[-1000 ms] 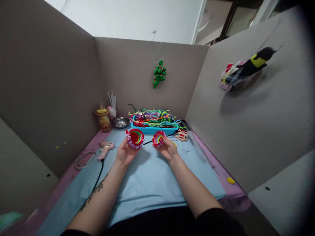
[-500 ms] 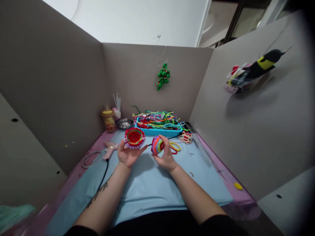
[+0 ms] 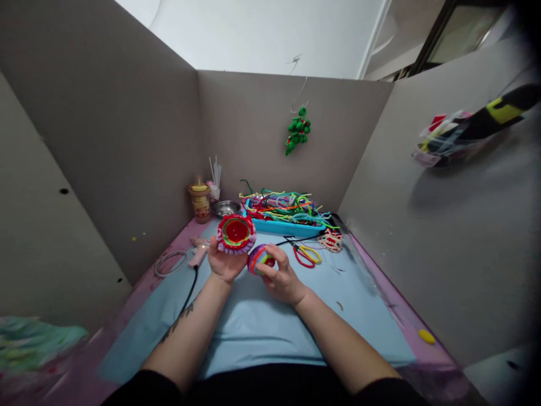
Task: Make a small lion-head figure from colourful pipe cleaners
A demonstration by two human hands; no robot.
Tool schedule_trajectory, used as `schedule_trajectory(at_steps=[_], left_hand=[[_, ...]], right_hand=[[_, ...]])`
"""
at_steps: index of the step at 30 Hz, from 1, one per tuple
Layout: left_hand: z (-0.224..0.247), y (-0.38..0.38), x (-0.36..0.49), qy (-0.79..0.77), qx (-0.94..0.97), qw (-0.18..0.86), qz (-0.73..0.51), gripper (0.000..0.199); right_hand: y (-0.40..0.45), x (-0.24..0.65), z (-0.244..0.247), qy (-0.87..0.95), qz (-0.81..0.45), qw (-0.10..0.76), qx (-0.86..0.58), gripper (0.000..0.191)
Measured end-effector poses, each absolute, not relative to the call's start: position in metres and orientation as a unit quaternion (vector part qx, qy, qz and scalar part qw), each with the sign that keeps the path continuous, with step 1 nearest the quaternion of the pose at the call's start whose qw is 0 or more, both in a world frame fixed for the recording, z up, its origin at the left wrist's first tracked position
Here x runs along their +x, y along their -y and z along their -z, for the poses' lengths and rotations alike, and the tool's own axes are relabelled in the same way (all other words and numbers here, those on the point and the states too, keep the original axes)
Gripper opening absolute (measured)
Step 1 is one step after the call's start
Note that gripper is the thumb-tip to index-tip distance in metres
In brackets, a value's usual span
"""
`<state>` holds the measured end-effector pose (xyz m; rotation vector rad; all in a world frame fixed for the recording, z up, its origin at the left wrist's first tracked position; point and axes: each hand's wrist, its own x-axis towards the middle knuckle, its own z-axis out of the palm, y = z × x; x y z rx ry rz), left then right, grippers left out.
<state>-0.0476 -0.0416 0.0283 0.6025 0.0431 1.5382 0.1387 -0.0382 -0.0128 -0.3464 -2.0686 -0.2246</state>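
My left hand (image 3: 225, 264) holds up a round red piece (image 3: 235, 233) made of fuzzy craft stems, with green and orange rings inside and a lilac fringe along its lower rim. Its hollow side faces me. Just right of it, my right hand (image 3: 284, 277) grips a smaller rounded piece (image 3: 257, 259) with purple, orange, blue and yellow bands and a red end, pinched between thumb and fingers. The two pieces are close together; whether they touch is hard to tell. Behind my right hand lie scissors (image 3: 305, 257) with red and yellow handles.
A blue tray (image 3: 287, 228) heaped with coloured fuzzy stems stands at the back. Left of it are a metal bowl (image 3: 227, 208), a lidded cup (image 3: 200, 203) and a pink glue gun (image 3: 198, 255) with a black cord. A cream-and-red crafted piece (image 3: 331, 241) lies right.
My right hand has turned and brought the striped piece leftward and closer to the red one, uncovering the scissors. The view has swung slightly left.
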Motion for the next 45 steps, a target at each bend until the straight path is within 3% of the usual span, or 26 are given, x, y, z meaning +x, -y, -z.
schedule_trajectory(at_steps=[9, 16, 24, 36, 45], left_hand=[[-0.026, 0.043, -0.05, -0.007, 0.274, 0.705, -0.654, 0.063], [-0.028, 0.044, -0.044, -0.02, 0.26, 0.691, -0.674, 0.06], [-0.02, 0.042, -0.042, -0.031, 0.285, 0.712, -0.641, 0.069], [-0.021, 0.033, -0.046, -0.177, 0.294, 0.722, -0.601, 0.035], [-0.008, 0.029, -0.033, -0.265, 0.409, 0.652, -0.581, 0.058]], right_hand=[[0.044, 0.139, 0.006, 0.858, 0.065, 0.485, -0.157, 0.045], [0.038, 0.133, 0.013, 0.837, 0.06, 0.519, -0.161, 0.065], [0.036, 0.133, 0.02, 0.853, 0.023, 0.487, -0.188, 0.079], [0.021, 0.156, 0.019, 0.712, -0.147, 0.579, -0.369, 0.079], [0.023, 0.156, 0.007, 0.778, -0.075, 0.533, -0.324, 0.077]])
